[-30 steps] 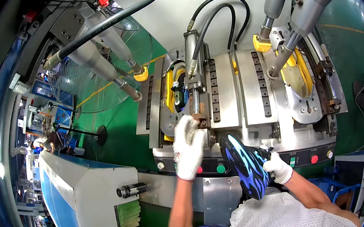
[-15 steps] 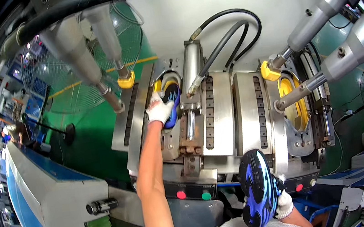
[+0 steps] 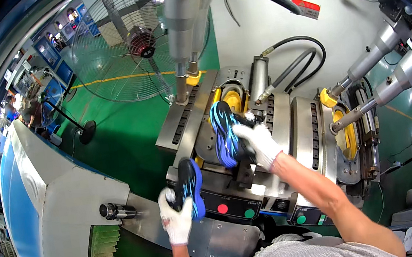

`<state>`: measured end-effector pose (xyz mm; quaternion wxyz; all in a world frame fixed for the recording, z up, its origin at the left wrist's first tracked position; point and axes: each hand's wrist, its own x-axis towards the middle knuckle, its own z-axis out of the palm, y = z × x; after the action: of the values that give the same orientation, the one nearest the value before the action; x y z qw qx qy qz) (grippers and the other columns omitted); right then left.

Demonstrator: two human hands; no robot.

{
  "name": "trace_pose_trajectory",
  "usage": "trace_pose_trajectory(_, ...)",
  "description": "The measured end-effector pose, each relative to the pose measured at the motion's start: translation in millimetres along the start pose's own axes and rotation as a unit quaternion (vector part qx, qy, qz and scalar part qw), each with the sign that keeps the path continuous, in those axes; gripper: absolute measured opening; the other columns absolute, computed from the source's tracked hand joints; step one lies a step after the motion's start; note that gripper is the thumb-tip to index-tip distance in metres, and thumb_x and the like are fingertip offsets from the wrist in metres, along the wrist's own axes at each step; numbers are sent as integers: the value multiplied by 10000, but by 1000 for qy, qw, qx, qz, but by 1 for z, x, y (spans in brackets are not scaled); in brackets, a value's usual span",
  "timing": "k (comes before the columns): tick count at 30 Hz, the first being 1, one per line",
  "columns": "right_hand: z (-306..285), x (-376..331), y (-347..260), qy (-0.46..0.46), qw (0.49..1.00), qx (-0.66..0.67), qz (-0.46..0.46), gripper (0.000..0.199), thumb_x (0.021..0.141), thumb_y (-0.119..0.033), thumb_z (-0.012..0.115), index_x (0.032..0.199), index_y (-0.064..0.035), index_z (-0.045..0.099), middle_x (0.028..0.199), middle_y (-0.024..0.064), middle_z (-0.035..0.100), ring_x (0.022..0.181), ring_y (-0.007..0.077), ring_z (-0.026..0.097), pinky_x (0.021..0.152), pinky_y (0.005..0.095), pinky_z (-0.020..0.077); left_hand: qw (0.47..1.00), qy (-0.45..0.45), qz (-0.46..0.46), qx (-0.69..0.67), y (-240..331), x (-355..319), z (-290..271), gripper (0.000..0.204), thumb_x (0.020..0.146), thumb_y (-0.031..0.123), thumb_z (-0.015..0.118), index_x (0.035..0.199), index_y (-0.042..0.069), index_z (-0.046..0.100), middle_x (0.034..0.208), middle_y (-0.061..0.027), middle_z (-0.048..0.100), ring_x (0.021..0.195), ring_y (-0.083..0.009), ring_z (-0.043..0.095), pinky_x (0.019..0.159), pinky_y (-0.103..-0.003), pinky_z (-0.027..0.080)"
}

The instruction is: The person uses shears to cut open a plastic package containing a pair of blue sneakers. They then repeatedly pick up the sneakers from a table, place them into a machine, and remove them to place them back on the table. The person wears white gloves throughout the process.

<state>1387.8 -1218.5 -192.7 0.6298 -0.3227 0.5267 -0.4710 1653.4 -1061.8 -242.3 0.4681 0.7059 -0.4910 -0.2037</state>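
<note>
My left hand (image 3: pixel 177 216), in a white knit glove, is closed around a black and blue sneaker (image 3: pixel 190 188) in front of the machine's left side. My right hand (image 3: pixel 260 143), gloved likewise, grips a second black and blue sneaker (image 3: pixel 224 131). Its patterned sole faces up, and it is held just in front of the left station's yellow pad (image 3: pixel 232 101). Whether that shoe touches the station cannot be seen.
Metal press cylinders (image 3: pixel 181 22) hang over the left station, others (image 3: pixel 397 77) over the right, which has a yellow pad (image 3: pixel 346 133). A red button (image 3: pixel 222 208) and green ones line the front panel. A flask (image 3: pixel 118 211) lies at left, a caged fan (image 3: pixel 143 43) behind.
The view has shifted left. My left hand has drawn its sneaker out of the left station toward me. My right hand has carried its sneaker from beside my body up to that station.
</note>
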Motion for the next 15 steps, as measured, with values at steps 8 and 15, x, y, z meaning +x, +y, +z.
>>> trace_pose_trajectory(8,-22,290,76,273,879,-383,-82,312,852,-231,686,1111,-57,689,955,122,733,837,272,702,749,370,551,948,6,-304,97,-116,-185,-32,653,767,153,805,1332,-8,522,1194,-172,616,1120,-325,603,1006,-411,466)
trace_pose_trajectory(15,38,279,97,175,711,-680,-31,306,866,-270,583,1024,-65,746,1105,201,728,1057,342,711,892,410,562,916,69,-356,173,-131,-301,-13,553,860,361,759,1275,30,603,1133,-164,693,1028,-367,672,907,-457,534)
